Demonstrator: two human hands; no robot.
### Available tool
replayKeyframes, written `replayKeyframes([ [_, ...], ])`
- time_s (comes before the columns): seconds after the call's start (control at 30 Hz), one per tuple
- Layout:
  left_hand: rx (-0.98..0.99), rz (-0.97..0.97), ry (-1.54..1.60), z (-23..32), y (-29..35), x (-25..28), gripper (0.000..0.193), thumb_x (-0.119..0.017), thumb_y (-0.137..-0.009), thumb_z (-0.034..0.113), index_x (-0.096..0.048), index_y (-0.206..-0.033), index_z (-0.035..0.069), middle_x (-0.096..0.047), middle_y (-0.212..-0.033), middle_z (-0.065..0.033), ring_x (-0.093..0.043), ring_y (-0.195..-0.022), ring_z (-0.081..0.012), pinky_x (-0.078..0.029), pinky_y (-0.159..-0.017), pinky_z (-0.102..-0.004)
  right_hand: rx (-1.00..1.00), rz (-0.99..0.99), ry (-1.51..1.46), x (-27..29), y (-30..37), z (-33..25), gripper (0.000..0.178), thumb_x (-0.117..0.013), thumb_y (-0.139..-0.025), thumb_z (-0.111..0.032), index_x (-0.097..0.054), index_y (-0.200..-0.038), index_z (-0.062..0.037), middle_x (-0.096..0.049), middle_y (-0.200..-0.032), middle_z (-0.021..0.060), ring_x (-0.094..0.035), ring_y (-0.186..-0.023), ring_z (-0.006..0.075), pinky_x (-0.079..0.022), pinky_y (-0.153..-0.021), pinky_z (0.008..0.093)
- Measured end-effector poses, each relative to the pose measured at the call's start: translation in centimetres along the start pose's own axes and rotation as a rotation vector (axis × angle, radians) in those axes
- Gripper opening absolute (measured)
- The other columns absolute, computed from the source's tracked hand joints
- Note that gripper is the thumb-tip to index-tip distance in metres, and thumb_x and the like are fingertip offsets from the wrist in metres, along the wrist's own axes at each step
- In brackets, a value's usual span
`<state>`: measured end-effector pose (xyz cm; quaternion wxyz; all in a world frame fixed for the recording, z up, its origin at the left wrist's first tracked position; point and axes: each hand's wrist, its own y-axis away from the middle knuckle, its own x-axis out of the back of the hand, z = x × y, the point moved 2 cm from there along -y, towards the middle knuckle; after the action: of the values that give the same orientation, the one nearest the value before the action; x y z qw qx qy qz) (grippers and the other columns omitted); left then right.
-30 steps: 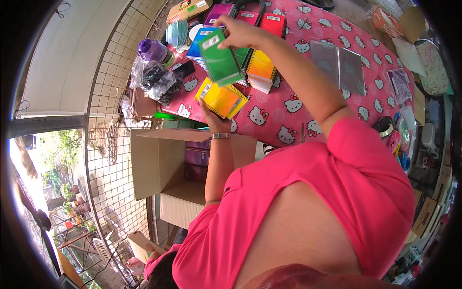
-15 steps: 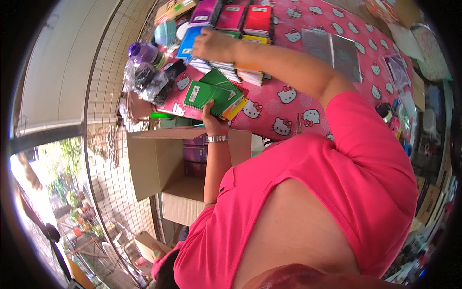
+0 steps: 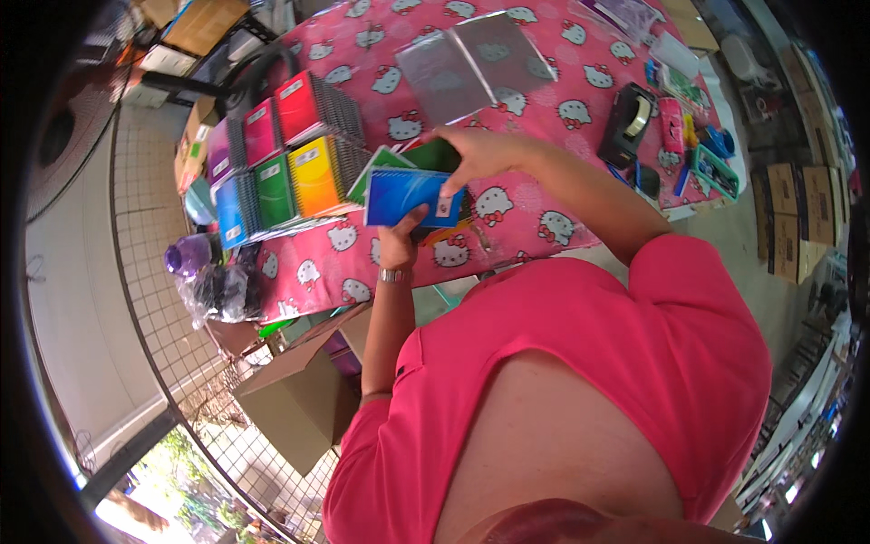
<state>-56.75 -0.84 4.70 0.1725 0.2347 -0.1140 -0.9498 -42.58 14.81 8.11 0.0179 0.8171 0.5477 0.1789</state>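
A small bunch of spiral notebooks is held above the near part of the table, a blue notebook (image 3: pixel 399 194) on top with green and yellow ones partly hidden beneath. My left hand (image 3: pixel 401 241) grips the bunch at its near edge, thumb on the blue cover. At the far right corner my right hand (image 3: pixel 476 156) is closed on the same notebooks. Just left of them stand spiral notebooks piled by colour: a purple stack (image 3: pixel 223 150), a magenta stack (image 3: pixel 260 130), a red stack (image 3: pixel 299 109), a blue stack (image 3: pixel 236 207), a green stack (image 3: pixel 274 189) and a yellow stack (image 3: pixel 314 172).
A pink patterned cloth (image 3: pixel 535 186) covers the table. Clear plastic covers (image 3: pixel 471 68) lie beyond my hands. A black tape dispenser (image 3: pixel 627 125) stands at right. A purple-lidded container (image 3: pixel 190 256) and an open cardboard box (image 3: pixel 299 403) are at left.
My right hand has come from the blue stack to the held bunch, where a blue notebook now tops the green ones. The view has swung to the right.
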Motion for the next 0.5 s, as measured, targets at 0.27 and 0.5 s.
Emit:
replayKeyframes([
  [0.27,-0.268,-0.355,-0.669,-9.6,-8.2,-3.9,0.083,-0.081,-0.062,0.005,-0.029,-0.127,0.006,-0.055,-0.116,-0.0121,-0.056,-0.105,-0.0212,-0.049,-0.087,-0.0341,0.037,0.339,-0.180,2.5,7.2,10.5,0.095,-0.070,-0.061,0.004,-0.024,-0.142,-0.0131,-0.056,-0.113,0.0103,-0.054,-0.107,0.0234,-0.042,-0.094,0.0349],
  [0.5,-0.001,-0.222,-0.477,-14.4,-7.8,-1.5,0.081,-0.079,-0.067,0.005,-0.029,-0.130,0.005,-0.056,-0.116,-0.0084,-0.054,-0.108,-0.0207,-0.051,-0.086,-0.0349,0.256,0.418,-0.224,-0.7,5.0,18.5,0.108,-0.073,-0.062,0.002,-0.007,-0.145,-0.0155,-0.042,-0.127,0.0145,-0.045,-0.117,0.0258,-0.036,-0.099,0.0364],
])
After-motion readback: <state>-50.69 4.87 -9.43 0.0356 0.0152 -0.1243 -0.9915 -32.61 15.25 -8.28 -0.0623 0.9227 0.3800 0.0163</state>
